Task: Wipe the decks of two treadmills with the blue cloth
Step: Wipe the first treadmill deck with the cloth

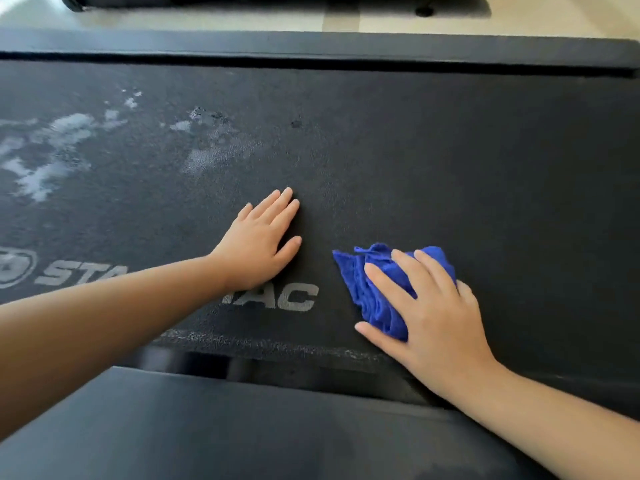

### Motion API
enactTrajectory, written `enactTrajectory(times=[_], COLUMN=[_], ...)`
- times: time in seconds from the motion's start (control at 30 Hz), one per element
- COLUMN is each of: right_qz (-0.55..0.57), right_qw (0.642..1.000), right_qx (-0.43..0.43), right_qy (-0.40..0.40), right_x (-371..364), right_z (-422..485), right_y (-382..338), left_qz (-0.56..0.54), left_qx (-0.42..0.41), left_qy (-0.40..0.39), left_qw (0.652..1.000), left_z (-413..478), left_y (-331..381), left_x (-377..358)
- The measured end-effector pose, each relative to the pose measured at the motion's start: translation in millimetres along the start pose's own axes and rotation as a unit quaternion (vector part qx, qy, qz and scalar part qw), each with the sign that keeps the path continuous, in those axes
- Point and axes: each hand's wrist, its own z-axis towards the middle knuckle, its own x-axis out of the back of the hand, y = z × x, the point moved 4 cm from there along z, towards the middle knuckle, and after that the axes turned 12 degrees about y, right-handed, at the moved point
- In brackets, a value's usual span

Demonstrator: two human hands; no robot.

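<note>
Blue cloth (353, 271) on treadmill deck (450, 168) — right hand (436, 320) pressing it, fingers (388, 282) apart, left hand (259, 244) flat, fingers (277, 211) together

Reads "STA" and "AC" in grey on the treadmill belt (415, 150) (middle letters hidden under the left forearm (121, 306)), beside a round emblem (14, 268).

Blue cloth (372, 299) sits all bunched up on the black treadmill deck (415, 161), which has pale smudges at left.
</note>
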Motion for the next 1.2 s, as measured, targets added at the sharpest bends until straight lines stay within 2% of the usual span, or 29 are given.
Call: enactTrajectory(times=[0.13, 0.23, 0.37, 0.5, 0.6, 0.8, 0.93, 1.03, 1.2], right_qz=[-0.030, -0.021, -0.038, 0.014, 0.018, 0.054, 0.058, 0.062, 0.078], right_qw=[0.998, 0.990, 0.985, 0.989, 0.984, 0.985, 0.991, 0.991, 0.985], right_qx=[-0.045, -0.067, -0.049, 0.080, 0.128, 0.121, 0.096, 0.106, 0.142], right_qy=[-0.039, -0.119, -0.160, -0.127, -0.122, -0.115, -0.074, -0.049, -0.064], right_x=[-4.1, -18.6, -23.1, -22.4, -28.3, -10.5, -2.2, -10.9, -39.1], right_z=[8.1, 26.4, 43.0, 47.1, 46.4, 29.1, 13.7, 25.3, 52.2], right_y=[-21.4, -53.2, -67.7, -45.6, -50.6, -19.4, -7.4, -30.5, -95.8], left_qz=[-0.026, -0.032, -0.025, -0.031, -0.037, -0.037, -0.042, -0.036, -0.021], left_qx=[-0.008, -0.032, -0.051, -0.053, -0.058, -0.054, -0.056, -0.042, -0.005], left_qy=[0.001, 0.005, 0.014, 0.036, 0.050, 0.042, 0.034, 0.029, 0.028], left_qw=[1.000, 0.999, 0.998, 0.997, 0.996, 0.997, 0.997, 0.998, 0.999], left_z=[-20.2, -21.3, -26.2, -26.5, -26.2, -25.3, -25.9, -25.7, -28.1], left_y=[-4.8, -13.8, -30.8, -32.3, -33.7, -34.3, -35.3, -38.8, -61.3], left_x=[-2.0, 0.9, 2.7, 2.0, 3.0, 2.9, 0.3, -0.1, 4.3])
